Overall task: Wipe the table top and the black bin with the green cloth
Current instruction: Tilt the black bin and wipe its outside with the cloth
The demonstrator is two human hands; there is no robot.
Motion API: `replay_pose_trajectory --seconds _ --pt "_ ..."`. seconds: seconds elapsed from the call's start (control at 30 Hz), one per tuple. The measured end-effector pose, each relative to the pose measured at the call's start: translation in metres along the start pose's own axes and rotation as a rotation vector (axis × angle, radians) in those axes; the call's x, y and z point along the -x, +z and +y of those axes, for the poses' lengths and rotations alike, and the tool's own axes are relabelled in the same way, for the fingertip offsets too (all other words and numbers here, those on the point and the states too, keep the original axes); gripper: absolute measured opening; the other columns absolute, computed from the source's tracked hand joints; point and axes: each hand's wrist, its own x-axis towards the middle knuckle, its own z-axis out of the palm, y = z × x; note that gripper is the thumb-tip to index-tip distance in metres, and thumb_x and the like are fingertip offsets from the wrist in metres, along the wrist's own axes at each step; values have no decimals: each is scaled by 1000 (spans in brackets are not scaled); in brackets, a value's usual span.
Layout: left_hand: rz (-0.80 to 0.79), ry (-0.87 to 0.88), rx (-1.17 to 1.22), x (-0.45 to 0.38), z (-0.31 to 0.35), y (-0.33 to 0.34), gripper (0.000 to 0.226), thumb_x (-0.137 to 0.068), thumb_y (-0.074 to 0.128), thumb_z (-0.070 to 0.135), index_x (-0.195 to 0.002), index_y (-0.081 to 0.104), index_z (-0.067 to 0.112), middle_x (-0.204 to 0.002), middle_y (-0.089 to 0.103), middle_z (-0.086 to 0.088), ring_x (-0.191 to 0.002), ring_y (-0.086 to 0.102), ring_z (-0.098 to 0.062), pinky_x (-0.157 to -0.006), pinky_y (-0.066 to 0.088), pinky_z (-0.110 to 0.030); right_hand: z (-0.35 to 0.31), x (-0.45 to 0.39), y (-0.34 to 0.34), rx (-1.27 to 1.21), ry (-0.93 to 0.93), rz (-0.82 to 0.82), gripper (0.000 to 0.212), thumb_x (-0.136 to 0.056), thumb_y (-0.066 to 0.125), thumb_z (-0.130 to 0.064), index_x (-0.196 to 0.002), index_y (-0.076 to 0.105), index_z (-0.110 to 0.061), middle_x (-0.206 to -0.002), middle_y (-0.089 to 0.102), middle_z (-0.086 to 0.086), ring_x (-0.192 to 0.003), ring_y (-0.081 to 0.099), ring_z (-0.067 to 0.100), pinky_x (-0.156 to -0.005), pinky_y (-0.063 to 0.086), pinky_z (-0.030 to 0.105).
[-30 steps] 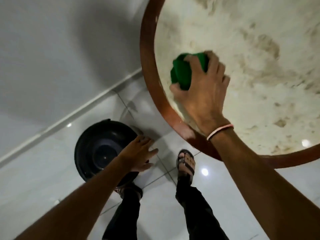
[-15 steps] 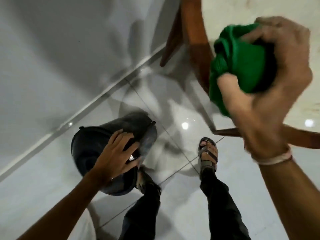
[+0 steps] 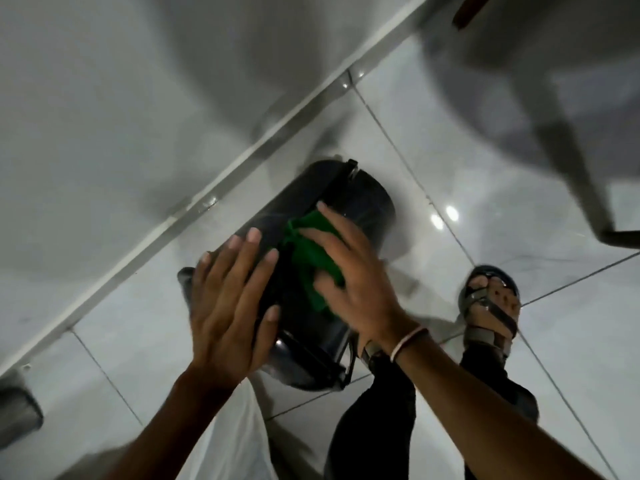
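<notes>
The black bin lies tipped on its side on the white tiled floor, its open mouth toward me and its bottom pointing away. My left hand rests flat on the bin's left side, fingers spread, steadying it. My right hand presses the crumpled green cloth against the bin's upper side. The table top is out of view; only a brown table leg shows at the top right.
A white wall and its skirting run diagonally behind the bin. My sandalled foot stands right of the bin on the glossy tiles. A dark table leg end sits at the right edge. A dark object lies at the lower left.
My right hand has left the table with the green cloth and come down onto the bin. The bin, tipped by my left hand, now lies on its side. My view has dropped to the floor.
</notes>
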Motion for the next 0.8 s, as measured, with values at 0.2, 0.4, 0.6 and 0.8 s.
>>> replay_pose_trajectory --seconds 0.2,0.4,0.6,0.8 --pt "117 -143 18 10 -20 2 56 -111 26 35 -150 45 -1 -165 39 -14 -164 25 -17 -135 17 -44 61 -77 -20 -178 555 326 63 -88 50 -24 -148 51 -3 -162 46 19 -152 43 37 -128 34 43" --pt "142 -188 -4 -11 -8 5 58 -109 26 31 -160 37 6 -173 30 -8 -165 22 -18 -136 9 -45 -45 -15 13 -36 -143 -34 51 -82 58 -34 -132 64 -25 -165 46 5 -158 37 26 -125 33 49" --pt "113 -296 65 19 -22 -5 54 -112 27 34 -146 46 -4 -163 42 -23 -162 31 -22 -130 27 -50 28 -63 2 -38 288 179 49 -95 58 -19 -142 60 -7 -165 42 19 -154 38 34 -126 37 51" --pt "224 -462 149 -4 -20 -1 46 -111 33 26 -144 56 4 -166 45 -14 -154 42 -34 -117 39 -67 13 -69 8 -159 258 167 49 -96 62 -25 -144 59 -16 -170 35 14 -160 29 31 -132 26 47"
